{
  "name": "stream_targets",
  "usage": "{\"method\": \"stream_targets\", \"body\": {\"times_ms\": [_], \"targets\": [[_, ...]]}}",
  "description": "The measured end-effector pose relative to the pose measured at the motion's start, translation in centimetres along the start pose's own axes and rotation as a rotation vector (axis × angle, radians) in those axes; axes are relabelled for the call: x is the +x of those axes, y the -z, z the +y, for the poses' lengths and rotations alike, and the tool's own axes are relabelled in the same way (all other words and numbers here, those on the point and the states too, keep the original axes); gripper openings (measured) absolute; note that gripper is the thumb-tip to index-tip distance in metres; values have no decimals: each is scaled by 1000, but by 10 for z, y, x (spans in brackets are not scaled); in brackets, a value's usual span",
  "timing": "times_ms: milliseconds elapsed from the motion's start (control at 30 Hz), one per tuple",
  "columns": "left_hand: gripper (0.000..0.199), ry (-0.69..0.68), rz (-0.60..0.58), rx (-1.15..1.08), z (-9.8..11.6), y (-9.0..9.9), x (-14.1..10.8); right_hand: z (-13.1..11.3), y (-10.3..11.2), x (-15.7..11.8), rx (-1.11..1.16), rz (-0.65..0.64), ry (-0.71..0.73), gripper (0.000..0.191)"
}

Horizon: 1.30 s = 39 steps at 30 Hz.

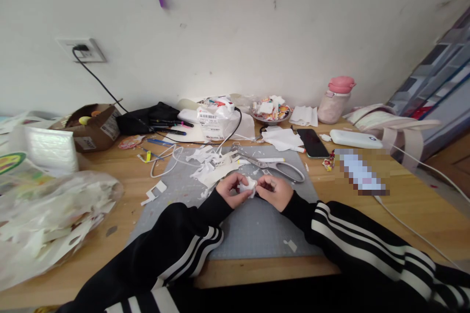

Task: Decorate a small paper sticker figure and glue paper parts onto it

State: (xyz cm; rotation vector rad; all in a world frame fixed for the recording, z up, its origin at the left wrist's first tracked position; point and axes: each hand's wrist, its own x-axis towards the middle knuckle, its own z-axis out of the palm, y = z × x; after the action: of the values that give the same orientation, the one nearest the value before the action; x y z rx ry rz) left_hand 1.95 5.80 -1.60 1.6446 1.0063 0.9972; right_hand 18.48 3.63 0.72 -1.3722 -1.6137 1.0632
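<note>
Between my two hands is a small crumpled piece of white paper [251, 185], partly hidden by the fingers. My left hand [232, 190] pinches it from the left, thumb and fingers curled around its edge. On the other side, my right hand [274, 190] has its fingertips closed on the right edge of the same piece. Both hands hover low over a grey cutting mat [253, 234]. Just behind them lie large scissors [290, 171] with grey handles. White paper scraps [211, 166] are heaped behind my left hand.
A plastic bag of scraps [47, 215] and a cardboard box [93, 129] stand left. At the back are a bowl of paper bits [270, 111] and a pink-lidded bottle [335, 100]. To the right lie a dark phone [313, 143], a lit phone [362, 172] and a white power bank [355, 139].
</note>
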Motion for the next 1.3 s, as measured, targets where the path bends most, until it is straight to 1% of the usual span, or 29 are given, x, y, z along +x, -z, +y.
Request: {"method": "stream_targets", "body": {"times_ms": [233,367,500,600,833,1000,1167,1300], "targets": [[28,-10,-6,11,-2,1,1,0,-1,0,-5,2,-4,7],[32,8,-4,-15,-4,1,1,0,0,0,-7,-2,1,8],[38,14,-6,-59,-10,1,2,0,1,0,-9,-6,13,9],[38,8,-4,-86,-15,0,0,0,2,0,-10,-7,21,11],[43,31,-24,-93,-21,1,0,0,1,0,-18,-4,26,8],[40,52,-48,-85,-15,2,2,1,1,0,-20,-6,24,9],[39,54,-22,-58,-2,1,1,2,1,-1,-21,-6,32,8],[36,52,-18,-41,3,1,0,4,0,0,-23,-7,36,8]]}}
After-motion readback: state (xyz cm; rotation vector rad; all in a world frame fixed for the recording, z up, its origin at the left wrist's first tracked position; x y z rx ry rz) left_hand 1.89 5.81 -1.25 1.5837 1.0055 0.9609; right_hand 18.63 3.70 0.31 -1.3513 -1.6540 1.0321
